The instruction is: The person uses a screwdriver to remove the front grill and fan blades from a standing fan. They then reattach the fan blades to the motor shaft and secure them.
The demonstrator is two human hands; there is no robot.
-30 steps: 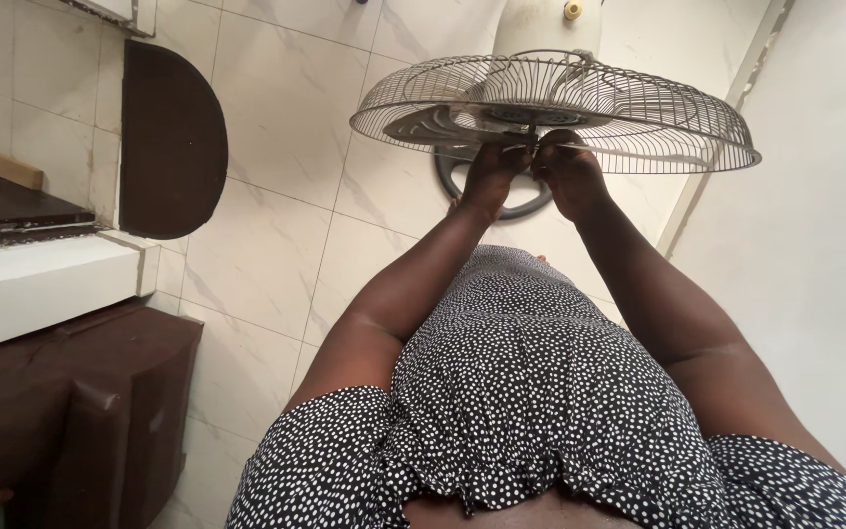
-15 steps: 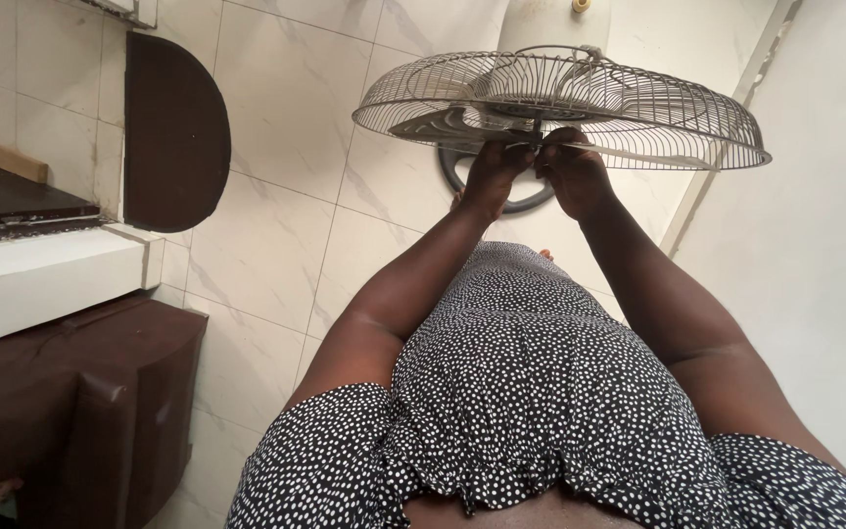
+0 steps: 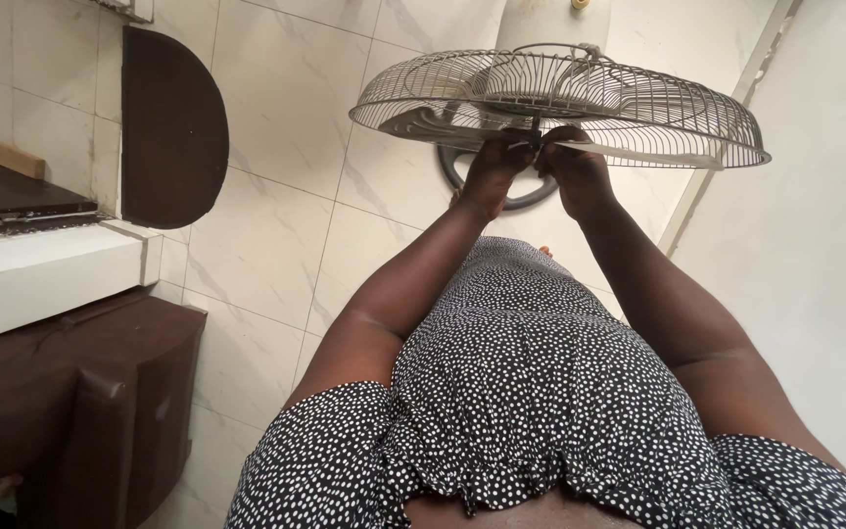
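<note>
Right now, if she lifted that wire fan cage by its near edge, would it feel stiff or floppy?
Probably fairly stiff yet springy: the fan cage is thin metal wire, ribs joined by rings. Likely light for its size, being mostly open gaps. Wide and shallow, it might tilt, since the left hand and right hand grip one edge.

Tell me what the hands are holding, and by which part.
Both hands, left hand and right hand, grip the near rim of the wire fan guard, side by side at its lower edge. The exact finger hold cannot be told.
</note>
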